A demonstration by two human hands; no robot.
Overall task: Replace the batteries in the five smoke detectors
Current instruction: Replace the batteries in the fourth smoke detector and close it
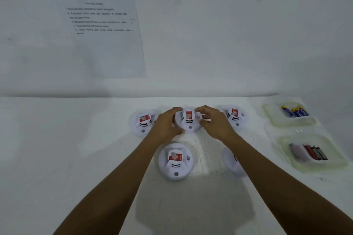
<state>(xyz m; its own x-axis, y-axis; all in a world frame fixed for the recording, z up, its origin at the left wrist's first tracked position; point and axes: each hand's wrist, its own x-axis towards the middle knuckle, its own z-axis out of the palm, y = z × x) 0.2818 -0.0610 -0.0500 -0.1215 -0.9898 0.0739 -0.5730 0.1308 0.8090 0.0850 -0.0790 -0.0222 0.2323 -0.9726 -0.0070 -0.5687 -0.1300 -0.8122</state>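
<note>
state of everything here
left grip, holds middle detector
right grip, holds middle detector
middle detector, face up
back left detector, face up
back right detector, face up
front left detector, face up
front right detector, mostly hidden
far tray, blue batteries inside
near tray, red and dark batteries inside

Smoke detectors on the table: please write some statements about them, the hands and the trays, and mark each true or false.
1. The left hand and the right hand both hold the middle detector of the back row. True.
2. Four detectors are on the table. False: five, three at the back and two in front.
3. Blue and yellow batteries lie in the far tray. True.
4. The near tray stands on the left. False: both trays stand on the right.
</note>
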